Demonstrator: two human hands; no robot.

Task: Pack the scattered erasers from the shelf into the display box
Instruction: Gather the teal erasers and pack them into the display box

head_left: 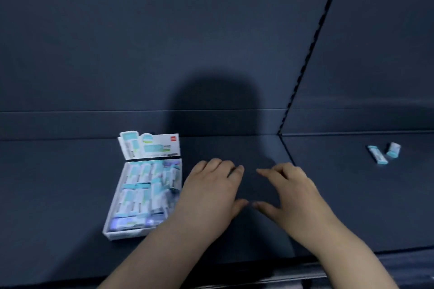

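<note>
Two erasers are not yet packed in the head view: the nearer eraser (377, 154) and the farther eraser (393, 149) lie just beside each other on the right section of the dark shelf (70, 183), past the seam and well apart from the display box (124, 233). Blur hides whether they touch.

The box sits at the left with its printed flap (162, 145) standing up at the back, so the open tray faces the person. Rows of packed erasers (138, 185) nearly fill it.

Both hands hover palm down over bare shelf between box and strays. The left hand (211, 192), just beside the box's right wall, has loosely bent fingers close together and holds nothing. The right hand (291, 192) has slightly spread, bent fingers and is also empty. It is probably best placed to reach right for the strays.
</note>
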